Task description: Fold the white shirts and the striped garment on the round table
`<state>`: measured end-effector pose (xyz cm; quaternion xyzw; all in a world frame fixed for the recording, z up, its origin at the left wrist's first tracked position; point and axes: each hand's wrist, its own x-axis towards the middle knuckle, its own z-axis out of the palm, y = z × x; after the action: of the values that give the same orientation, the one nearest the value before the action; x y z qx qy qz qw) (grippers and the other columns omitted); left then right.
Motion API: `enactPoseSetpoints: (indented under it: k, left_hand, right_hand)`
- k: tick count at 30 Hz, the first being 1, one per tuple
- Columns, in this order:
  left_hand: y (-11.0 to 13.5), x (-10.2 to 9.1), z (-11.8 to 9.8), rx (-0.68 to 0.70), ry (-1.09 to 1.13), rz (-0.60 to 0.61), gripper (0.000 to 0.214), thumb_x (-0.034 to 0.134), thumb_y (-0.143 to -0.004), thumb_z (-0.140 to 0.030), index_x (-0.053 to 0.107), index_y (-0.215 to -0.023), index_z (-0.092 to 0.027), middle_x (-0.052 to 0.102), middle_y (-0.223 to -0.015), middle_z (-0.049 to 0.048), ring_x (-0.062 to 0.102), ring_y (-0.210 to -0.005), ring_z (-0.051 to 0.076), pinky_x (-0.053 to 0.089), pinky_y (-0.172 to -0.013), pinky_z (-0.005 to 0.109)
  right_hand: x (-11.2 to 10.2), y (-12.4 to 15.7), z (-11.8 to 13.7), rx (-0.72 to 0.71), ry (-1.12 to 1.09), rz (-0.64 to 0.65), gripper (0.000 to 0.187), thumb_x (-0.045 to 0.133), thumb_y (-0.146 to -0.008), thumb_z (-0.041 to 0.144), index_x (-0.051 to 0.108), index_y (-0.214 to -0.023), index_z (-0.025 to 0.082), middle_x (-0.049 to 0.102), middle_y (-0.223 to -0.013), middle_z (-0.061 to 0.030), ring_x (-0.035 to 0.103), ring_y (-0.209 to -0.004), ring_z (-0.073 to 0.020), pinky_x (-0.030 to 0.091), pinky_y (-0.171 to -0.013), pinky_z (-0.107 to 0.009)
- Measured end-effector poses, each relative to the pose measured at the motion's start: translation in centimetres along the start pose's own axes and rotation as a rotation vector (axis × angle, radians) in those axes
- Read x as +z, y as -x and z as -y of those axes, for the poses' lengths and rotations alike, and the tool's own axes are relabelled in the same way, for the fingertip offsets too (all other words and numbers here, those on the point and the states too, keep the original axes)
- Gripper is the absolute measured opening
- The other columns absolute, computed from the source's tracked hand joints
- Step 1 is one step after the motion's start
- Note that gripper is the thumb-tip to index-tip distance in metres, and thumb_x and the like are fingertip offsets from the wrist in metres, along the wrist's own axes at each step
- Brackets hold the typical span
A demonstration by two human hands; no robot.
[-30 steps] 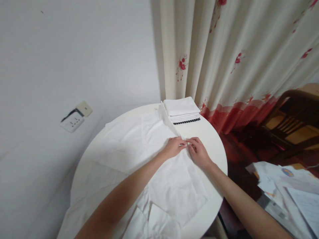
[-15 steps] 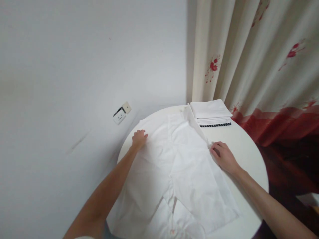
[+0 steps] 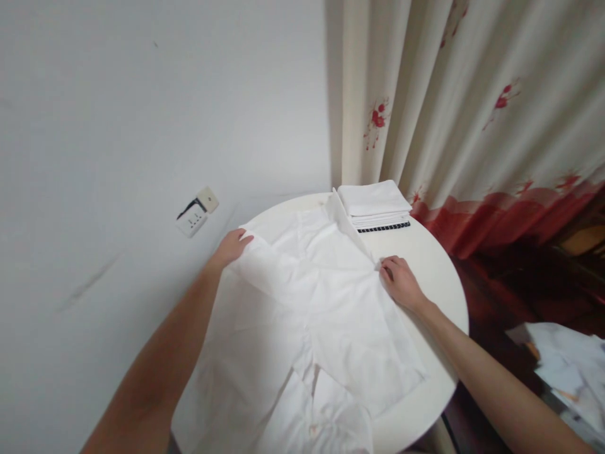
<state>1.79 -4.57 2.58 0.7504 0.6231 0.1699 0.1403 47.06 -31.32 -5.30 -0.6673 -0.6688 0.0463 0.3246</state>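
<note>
Left of the far folded white cloth stack [image 3: 374, 200], across the round white table [image 3: 428, 255], hold the spread white fabric garment [image 3: 274, 302] by opposite edges, pinched in left hand [image 3: 231, 246] and curled right hand [image 3: 401, 284]

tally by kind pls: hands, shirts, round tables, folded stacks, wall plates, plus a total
hands: 2 (left hand, right hand)
shirts: 1 (white shirt)
round tables: 1 (white table)
folded stacks: 1 (white stack)
wall plates: 2 (socket plate, cream plate)
total: 7
</note>
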Motion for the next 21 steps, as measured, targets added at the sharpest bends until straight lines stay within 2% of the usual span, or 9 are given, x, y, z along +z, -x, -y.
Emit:
enactPoseSetpoints:
  k: [4, 9, 12, 15, 18, 20, 21]
  left_hand:
    - [-1.4, 2.0, 0.5, 0.135, -0.17, -0.03, 0.031, 0.051, -0.087, -0.041, 0.068, -0.098, -0.017, 0.072, -0.107, 0.0117, 0.062, -0.106, 0.03, 0.047, -0.094, 0.033]
    - [-1.0, 4.3, 1.2, 0.172, -0.192, -0.019, 0.028, 0.05, -0.09, -0.036, 0.067, -0.099, -0.016, 0.071, -0.108, 0.012, 0.063, -0.107, 0.029, 0.047, -0.098, 0.036]
    - [-0.7, 4.2, 1.5, 0.193, -0.197, -0.041, 0.029, 0.046, -0.094, -0.036, 0.067, -0.103, -0.017, 0.071, -0.11, 0.0099, 0.062, -0.111, 0.027, 0.046, -0.101, 0.034]
    - [-0.5, 3.5, 1.5, 0.207, -0.207, -0.068, 0.036, 0.044, -0.097, -0.038, 0.065, -0.114, -0.013, 0.069, -0.118, 0.0094, 0.06, -0.116, 0.025, 0.044, -0.104, 0.034]
    - [0.8, 3.6, -0.1, 0.188, -0.24, -0.157, 0.047, 0.043, -0.099, -0.039, 0.052, -0.137, -0.012, 0.057, -0.14, 0.0143, 0.051, -0.129, 0.029, 0.039, -0.11, 0.042]
    - [3.1, 4.9, -2.5, 0.214, -0.27, -0.191, 0.053, 0.042, -0.1, -0.039, 0.043, -0.147, -0.014, 0.047, -0.151, 0.0153, 0.042, -0.139, 0.03, 0.034, -0.115, 0.046]
    - [4.6, 5.8, -4.0, 0.292, -0.294, -0.142, 0.052, 0.039, -0.101, -0.038, 0.042, -0.148, -0.014, 0.047, -0.152, 0.0152, 0.04, -0.142, 0.029, 0.032, -0.117, 0.045]
  right_hand:
    - [-0.2, 0.0, 0.4, -0.005, 0.038, -0.021, 0.018, 0.046, -0.094, 0.022, 0.063, -0.087, 0.019, 0.063, -0.102, -0.0111, 0.053, -0.096, -0.0254, 0.044, -0.092, -0.04]
    - [-0.5, 0.2, 0.7, 0.009, 0.039, -0.059, 0.015, 0.048, -0.092, 0.021, 0.063, -0.092, 0.019, 0.064, -0.101, -0.0109, 0.055, -0.096, -0.0262, 0.046, -0.091, -0.041]
    - [-1.0, 0.8, 1.4, -0.016, 0.064, -0.114, 0.022, 0.047, -0.092, 0.018, 0.065, -0.104, 0.018, 0.063, -0.116, -0.013, 0.055, -0.109, -0.028, 0.046, -0.096, -0.044]
    - [-1.0, 1.8, 2.8, -0.145, 0.098, -0.055, 0.031, 0.044, -0.093, 0.017, 0.064, -0.118, 0.018, 0.059, -0.134, -0.0129, 0.05, -0.127, -0.0277, 0.042, -0.106, -0.045]
    - [0.1, 3.3, 4.0, -0.26, 0.168, 0.071, 0.041, 0.04, -0.098, 0.022, 0.056, -0.135, 0.016, 0.052, -0.148, -0.0134, 0.04, -0.141, -0.0275, 0.033, -0.116, -0.049]
    - [1.2, 4.2, 4.5, -0.228, 0.247, 0.087, 0.047, 0.036, -0.1, 0.026, 0.048, -0.144, 0.011, 0.047, -0.152, -0.0175, 0.036, -0.145, -0.0299, 0.03, -0.118, -0.053]
    - [1.7, 4.5, 4.6, -0.195, 0.283, 0.078, 0.05, 0.035, -0.101, 0.026, 0.045, -0.147, 0.007, 0.045, -0.153, -0.02, 0.034, -0.146, -0.0312, 0.029, -0.118, -0.055]
